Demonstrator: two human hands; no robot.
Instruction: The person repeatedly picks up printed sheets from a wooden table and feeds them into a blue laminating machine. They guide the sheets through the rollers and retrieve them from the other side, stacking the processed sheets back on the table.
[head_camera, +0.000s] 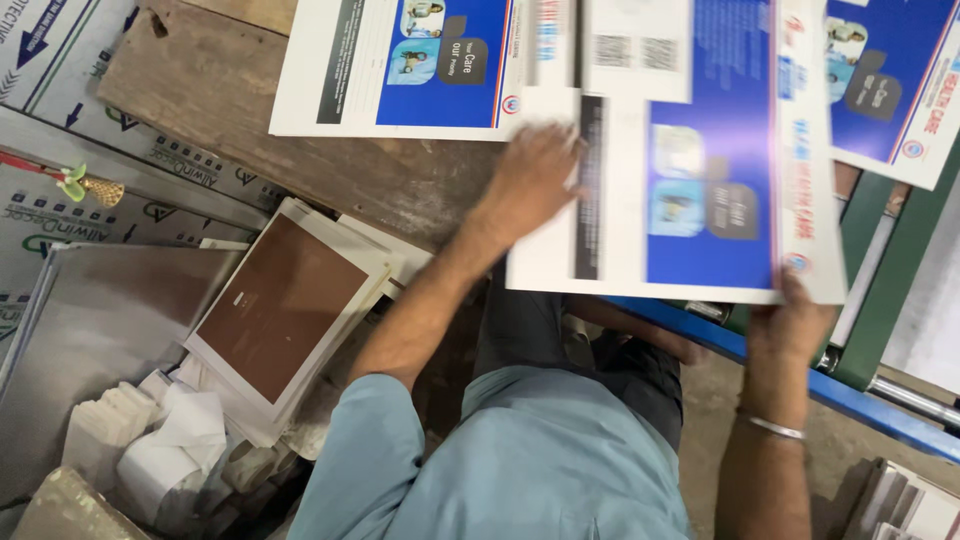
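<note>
Hands steady a blue-and-white printed sheet (690, 190) over the wooden worktop (390, 180): left hand (535, 180) flat, fingers spread on its edge, right hand (795, 315) pinching the near corner; keeping both edges level should avoid creasing.

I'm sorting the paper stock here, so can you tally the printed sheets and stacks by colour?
Blue-and-white printed sheets: 3 (one held by the left hand and right hand at, one on the wooden board, one at the upper right)
Brown-faced stack of sheets: 1
Plain white paper bundles: 2
Total: 6
</note>
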